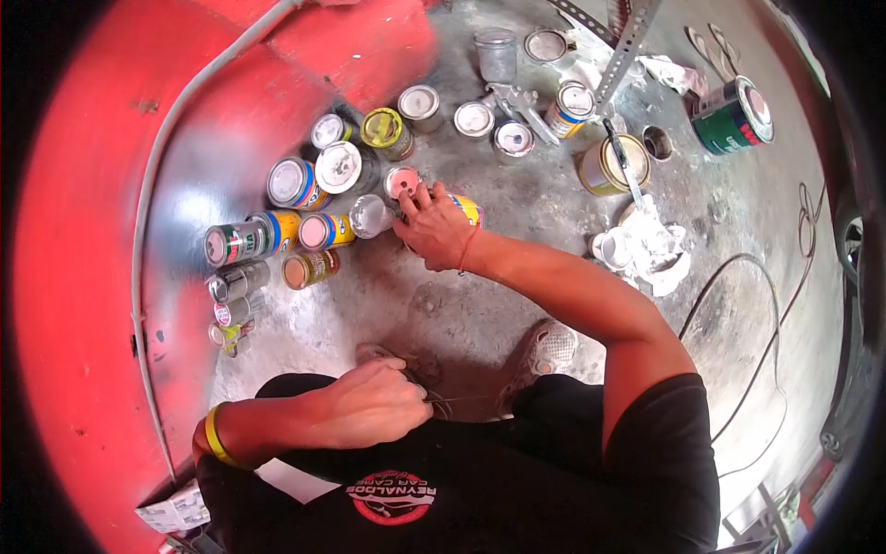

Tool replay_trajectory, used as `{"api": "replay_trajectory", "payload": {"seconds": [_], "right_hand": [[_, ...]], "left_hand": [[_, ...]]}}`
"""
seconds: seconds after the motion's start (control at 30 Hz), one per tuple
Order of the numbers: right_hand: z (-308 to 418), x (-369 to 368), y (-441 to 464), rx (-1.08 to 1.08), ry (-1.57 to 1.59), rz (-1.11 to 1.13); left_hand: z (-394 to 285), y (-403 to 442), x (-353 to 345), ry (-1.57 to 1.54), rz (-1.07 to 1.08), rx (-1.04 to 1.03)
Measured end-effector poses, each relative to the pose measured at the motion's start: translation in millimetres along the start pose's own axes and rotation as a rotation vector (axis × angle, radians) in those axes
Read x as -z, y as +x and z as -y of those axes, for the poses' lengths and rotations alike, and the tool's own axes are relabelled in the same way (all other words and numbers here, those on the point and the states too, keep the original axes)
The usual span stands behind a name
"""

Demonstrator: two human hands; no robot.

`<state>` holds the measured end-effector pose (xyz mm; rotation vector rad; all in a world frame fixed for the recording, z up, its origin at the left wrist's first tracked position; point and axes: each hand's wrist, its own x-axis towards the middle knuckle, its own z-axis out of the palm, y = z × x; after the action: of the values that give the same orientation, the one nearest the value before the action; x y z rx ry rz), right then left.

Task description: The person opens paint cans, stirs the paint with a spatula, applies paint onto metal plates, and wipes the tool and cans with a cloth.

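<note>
My right hand (436, 228) reaches forward over the floor, its fingers curled on a yellow-labelled paint can (470, 210) that it mostly covers. Just beyond the fingertips shows a can with a reddish top (401, 182). A clear plastic cup (371, 216) stands beside my thumb, on the left. Close to my body, my left hand (378, 403) is closed above my shoe; whatever its fingers may hold is hidden.
Several paint cans (314, 232) stand left, near a red panel (78, 277). A spray gun (522, 109) lies farther back. At right are an open can with a stick across it (614, 166), a white-stained cloth (657, 249), a green can (729, 118) and a hose (757, 268).
</note>
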<state>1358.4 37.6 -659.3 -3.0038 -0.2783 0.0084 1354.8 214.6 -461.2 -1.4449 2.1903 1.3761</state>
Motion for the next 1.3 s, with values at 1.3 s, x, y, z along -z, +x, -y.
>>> {"api": "replay_trajectory", "payload": {"seconds": [1.3], "right_hand": [[-158.3,-56.0,119.5,-0.426,0.495,-0.308]], "left_hand": [[30.6,-48.9,-13.9,-0.184,-0.100,0.106]]}}
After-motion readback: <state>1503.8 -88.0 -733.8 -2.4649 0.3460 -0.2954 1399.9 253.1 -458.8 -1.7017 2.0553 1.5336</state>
